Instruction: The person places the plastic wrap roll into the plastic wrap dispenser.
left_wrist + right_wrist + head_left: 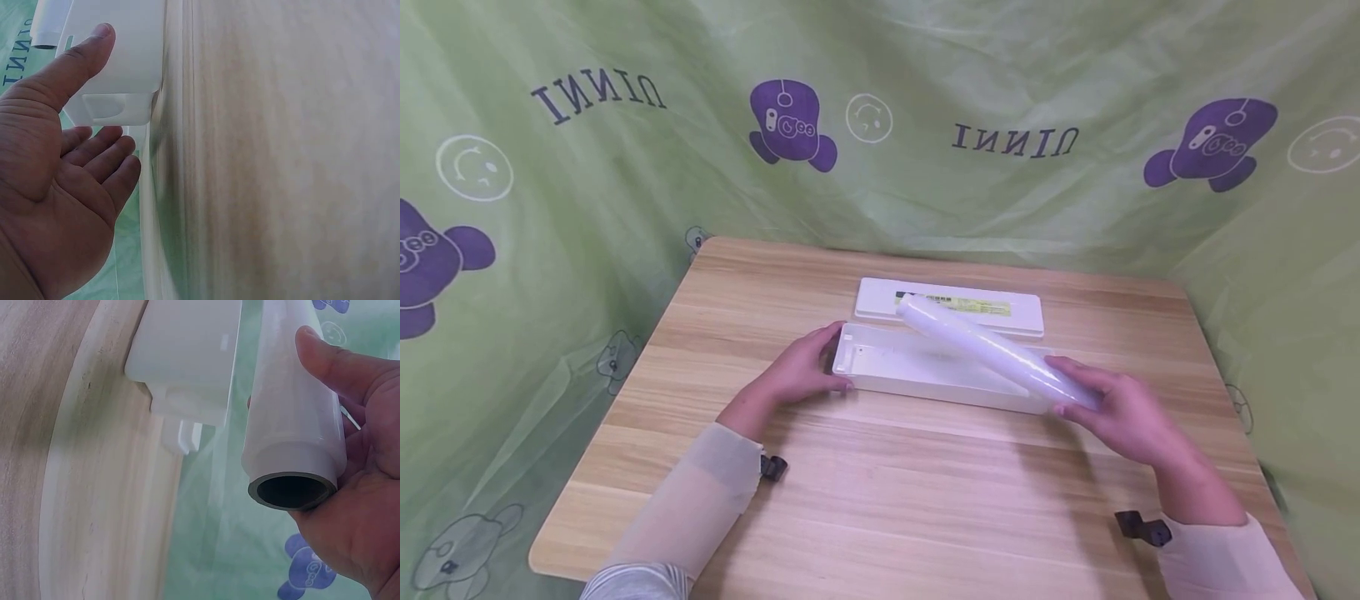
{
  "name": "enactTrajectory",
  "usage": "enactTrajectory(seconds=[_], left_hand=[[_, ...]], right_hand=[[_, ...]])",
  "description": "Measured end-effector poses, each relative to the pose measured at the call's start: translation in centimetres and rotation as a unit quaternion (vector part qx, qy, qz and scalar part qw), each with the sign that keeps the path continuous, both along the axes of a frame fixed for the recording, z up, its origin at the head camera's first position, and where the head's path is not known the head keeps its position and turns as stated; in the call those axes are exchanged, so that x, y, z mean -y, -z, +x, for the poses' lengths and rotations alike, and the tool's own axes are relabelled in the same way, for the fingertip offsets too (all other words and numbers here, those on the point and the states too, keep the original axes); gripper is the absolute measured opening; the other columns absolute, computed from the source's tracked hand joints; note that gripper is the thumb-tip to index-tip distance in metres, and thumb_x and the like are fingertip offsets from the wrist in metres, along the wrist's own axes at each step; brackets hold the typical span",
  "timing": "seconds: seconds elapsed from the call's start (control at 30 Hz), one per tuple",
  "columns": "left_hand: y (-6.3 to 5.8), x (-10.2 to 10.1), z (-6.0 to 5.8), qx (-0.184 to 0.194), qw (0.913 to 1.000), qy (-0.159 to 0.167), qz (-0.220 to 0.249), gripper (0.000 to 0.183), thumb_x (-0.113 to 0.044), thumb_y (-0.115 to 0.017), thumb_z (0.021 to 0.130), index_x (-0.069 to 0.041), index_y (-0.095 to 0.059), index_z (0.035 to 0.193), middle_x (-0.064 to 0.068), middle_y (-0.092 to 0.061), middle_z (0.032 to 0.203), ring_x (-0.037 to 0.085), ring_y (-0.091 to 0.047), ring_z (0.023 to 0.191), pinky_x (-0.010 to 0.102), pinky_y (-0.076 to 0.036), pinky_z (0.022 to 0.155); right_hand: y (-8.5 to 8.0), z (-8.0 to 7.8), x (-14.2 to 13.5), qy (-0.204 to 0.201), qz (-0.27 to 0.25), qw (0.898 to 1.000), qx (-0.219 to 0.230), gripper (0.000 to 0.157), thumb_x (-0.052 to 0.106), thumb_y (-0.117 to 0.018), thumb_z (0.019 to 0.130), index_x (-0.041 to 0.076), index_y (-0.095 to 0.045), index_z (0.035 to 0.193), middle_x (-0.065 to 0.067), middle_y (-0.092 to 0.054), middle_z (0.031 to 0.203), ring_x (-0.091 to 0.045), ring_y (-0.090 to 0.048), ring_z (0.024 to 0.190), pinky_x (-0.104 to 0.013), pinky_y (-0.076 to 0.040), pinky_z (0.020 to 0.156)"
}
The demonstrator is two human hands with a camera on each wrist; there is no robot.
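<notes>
A roll of plastic wrap (992,346) slants above a long white open box (917,385), its far end higher and to the left. My right hand (1131,417) grips the near end of the roll, with the dark hollow core showing in the right wrist view. At the box's left end, my left hand (805,367) holds it, thumb along the front wall and fingers around the end. Behind the box lies its white lid (951,308), bearing a yellow label that the roll partly covers.
The wooden table (880,500) carries the box and lid near its back edge. Green fabric (925,75) printed with purple figures hangs behind the table and along both sides. A dark wrist mount (1142,528) sits on the right sleeve.
</notes>
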State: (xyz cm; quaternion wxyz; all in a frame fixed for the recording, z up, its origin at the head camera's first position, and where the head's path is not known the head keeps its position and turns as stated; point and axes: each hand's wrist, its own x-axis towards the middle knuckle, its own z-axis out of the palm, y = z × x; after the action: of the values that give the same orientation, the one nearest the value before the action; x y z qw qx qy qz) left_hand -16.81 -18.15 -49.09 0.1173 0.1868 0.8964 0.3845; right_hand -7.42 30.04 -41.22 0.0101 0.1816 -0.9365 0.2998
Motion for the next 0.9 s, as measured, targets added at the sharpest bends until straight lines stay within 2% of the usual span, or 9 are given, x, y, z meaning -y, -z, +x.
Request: enactTrajectory(seconds=[0.2, 0.33, 0.57, 0.9], left_hand=[[-0.1, 0.0, 0.0, 0.0, 1.0, -0.001, 0.0, 0.115, -0.044, -0.095, 0.072, -0.013, -0.032, 0.163, 0.009, -0.046, 0.16, 0.028, -0.04, 0.149, 0.044, -0.029, 0.125], [-0.1, 0.0, 0.0, 0.001, 1.0, -0.001, 0.0, 0.116, -0.044, -0.095, 0.071, -0.011, -0.032, 0.163, 0.01, -0.045, 0.16, 0.028, -0.039, 0.149, 0.044, -0.029, 0.125], [0.0, -0.1, -0.1, 0.003, 0.9999, -0.001, 0.011, 0.112, -0.041, -0.096, 0.072, -0.014, -0.035, 0.162, 0.007, -0.048, 0.158, 0.026, -0.042, 0.147, 0.044, -0.03, 0.124], [-0.2, -0.1, 0.1, 0.006, 0.9999, -0.001, 0.009, 0.116, -0.041, -0.096, 0.071, -0.01, -0.032, 0.163, 0.01, -0.046, 0.159, 0.028, -0.04, 0.148, 0.045, -0.029, 0.125]], right_hand=[[0.0, -0.3, 0.3, -0.022, -0.002, 1.0, -0.004, 0.067, 0.014, -0.087, 0.085, 0.02, -0.061, 0.147, -0.017, -0.063, 0.141, -0.032, -0.071, 0.104, -0.031, -0.057, 0.08], [-0.1, -0.4, 0.4, -0.035, -0.001, 0.999, -0.007, 0.069, 0.011, -0.087, 0.084, 0.018, -0.061, 0.147, -0.017, -0.064, 0.139, -0.027, -0.071, 0.101, -0.03, -0.058, 0.078], [-0.2, -0.8, 0.7, -0.048, 0.003, 0.999, -0.018, 0.07, 0.007, -0.088, 0.082, 0.02, -0.062, 0.146, -0.013, -0.066, 0.138, -0.028, -0.07, 0.106, -0.012, -0.05, 0.083], [-0.8, -1.2, 1.4, -0.071, 0.01, 0.997, -0.017, 0.072, 0.007, -0.088, 0.082, 0.022, -0.062, 0.147, -0.013, -0.066, 0.138, -0.034, -0.068, 0.118, -0.005, -0.04, 0.094]])
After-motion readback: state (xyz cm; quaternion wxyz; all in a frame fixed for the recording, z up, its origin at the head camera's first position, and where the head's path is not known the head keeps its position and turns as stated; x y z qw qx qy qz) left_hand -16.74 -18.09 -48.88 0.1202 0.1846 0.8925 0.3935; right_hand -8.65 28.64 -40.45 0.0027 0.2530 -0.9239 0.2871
